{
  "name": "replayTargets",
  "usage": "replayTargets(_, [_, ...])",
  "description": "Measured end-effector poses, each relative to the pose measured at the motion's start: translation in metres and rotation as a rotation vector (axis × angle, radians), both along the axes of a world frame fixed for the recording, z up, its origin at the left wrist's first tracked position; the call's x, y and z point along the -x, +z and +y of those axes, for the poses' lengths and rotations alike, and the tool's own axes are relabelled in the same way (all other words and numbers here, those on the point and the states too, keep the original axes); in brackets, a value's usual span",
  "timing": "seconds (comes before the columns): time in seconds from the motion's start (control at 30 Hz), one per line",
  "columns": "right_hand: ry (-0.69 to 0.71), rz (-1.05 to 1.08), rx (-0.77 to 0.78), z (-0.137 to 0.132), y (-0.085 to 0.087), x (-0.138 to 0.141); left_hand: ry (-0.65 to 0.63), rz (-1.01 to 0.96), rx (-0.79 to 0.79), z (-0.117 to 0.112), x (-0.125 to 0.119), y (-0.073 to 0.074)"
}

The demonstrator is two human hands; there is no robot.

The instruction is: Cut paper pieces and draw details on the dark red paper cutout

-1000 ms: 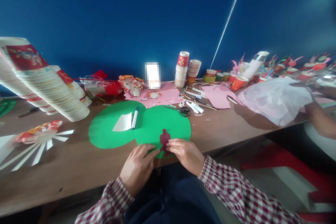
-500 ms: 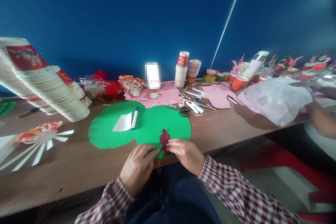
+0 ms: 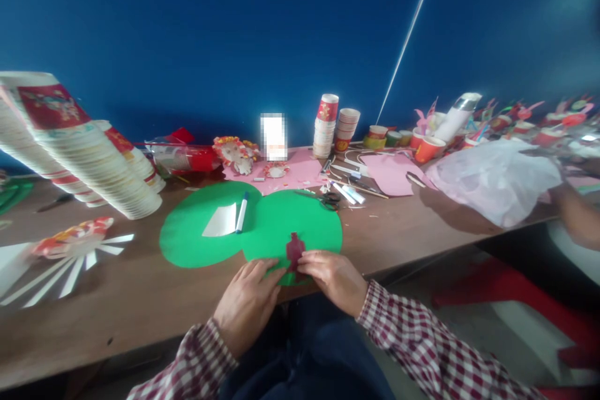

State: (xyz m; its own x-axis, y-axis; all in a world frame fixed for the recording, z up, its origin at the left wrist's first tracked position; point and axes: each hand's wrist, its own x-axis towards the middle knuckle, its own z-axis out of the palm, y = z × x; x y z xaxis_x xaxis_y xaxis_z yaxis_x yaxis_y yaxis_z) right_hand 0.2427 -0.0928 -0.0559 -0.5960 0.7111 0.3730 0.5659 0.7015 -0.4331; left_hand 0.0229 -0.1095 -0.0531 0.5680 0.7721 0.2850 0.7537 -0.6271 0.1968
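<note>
Near edge of table (image 3: 140,306), both my hands met on one small thing. Left hand (image 3: 250,300) lay with fingers stretched out flat, pressing the near rim of the right green disc (image 3: 300,225), tips touching the red cutout (image 3: 294,247), gripping nothing I could make out. Right hand (image 3: 335,278) had fingers curled, tips pinched closed on the cutout's near end. The cutout lay flat on that disc, between the two sets of fingertips, long axis running near to far, narrow neck pointing away from me. Right hand was nearer, on it; left came at it from the left side.

Farther left, a second green disc (image 3: 197,231) overlapped the first, carrying a white slip (image 3: 222,222) and a blue marker (image 3: 242,212) side by side, well apart from the hands. Paper fan (image 3: 70,247) at far left. Nothing stood between fingers and cutout.

Beyond the discs: scissors (image 3: 327,199), pink sheet (image 3: 300,170), tilted cup stacks (image 3: 84,150) left, upright cup stacks (image 3: 325,125) centre, white plastic bag (image 3: 492,178) right. Another person's arm (image 3: 577,220) at the right edge, well clear. Blue wall behind.
</note>
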Motion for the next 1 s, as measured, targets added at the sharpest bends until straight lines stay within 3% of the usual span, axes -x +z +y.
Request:
replayTargets(0.13, [0.003, 0.04, 0.001, 0.001, -0.004, -0.002, -0.03, 0.01, -0.014, 0.006, -0.012, 0.014])
replayTargets(0.27, [0.019, 0.026, -0.021, 0.002, -0.006, -0.002, -0.065, 0.01, -0.02, 0.023, -0.03, 0.019])
replayTargets(0.57, [-0.016, 0.001, 0.021, 0.003, 0.006, 0.006, -0.057, 0.188, 0.029, 0.047, -0.045, 0.007])
replayTargets(1.0, [-0.006, 0.064, 0.157, 0.004, -0.004, 0.004, -0.082, 0.059, 0.073, 0.053, -0.037, 0.003])
